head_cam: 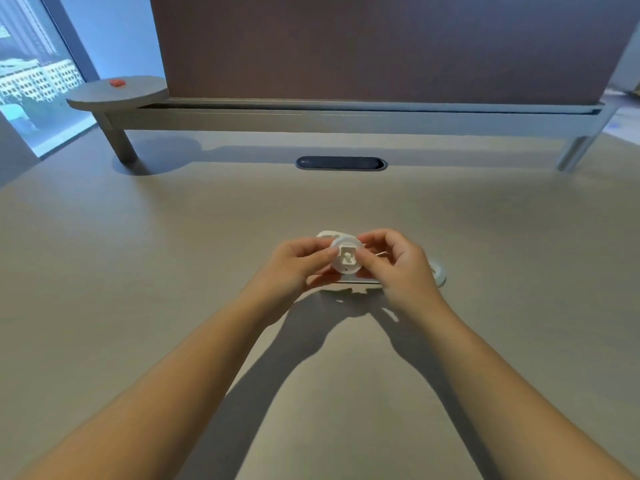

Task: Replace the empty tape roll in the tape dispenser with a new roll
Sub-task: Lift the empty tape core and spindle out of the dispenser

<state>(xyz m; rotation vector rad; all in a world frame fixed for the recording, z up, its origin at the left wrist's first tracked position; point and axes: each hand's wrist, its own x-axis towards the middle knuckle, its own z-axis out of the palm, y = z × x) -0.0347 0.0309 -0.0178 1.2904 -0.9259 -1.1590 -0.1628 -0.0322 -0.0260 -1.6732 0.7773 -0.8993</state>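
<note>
From your head camera, both of your bare forearms reach forward over a pale beige desk (138, 271), and your hands meet near its middle. Your left hand (294, 265) is curled closed, thumb and fingers pinching the left edge of a small round white tape dispenser (346, 259), held just above the desktop. Your right hand (398, 268) is also curled, its fingertips pressed to the dispenser's right side and to the squarish hub piece at its centre. So both hands grip the same thing, facing each other with the dispenser between them.

Behind the dispenser, a second white rounded piece (327, 234) peeks out above your left fingers; you cannot tell from here whether it is a roll or part of the casing. Just right of your right hand, a pale ring (439, 271) lies flat on the desk, mostly hidden by the hand.

Farther off, a dark oval cable slot (341, 163) sits in the desktop. Beyond it a grey raised shelf (311, 117) runs across beneath a brown partition panel (381, 46). On the shelf's round left end rests a small red object (117, 82).
</note>
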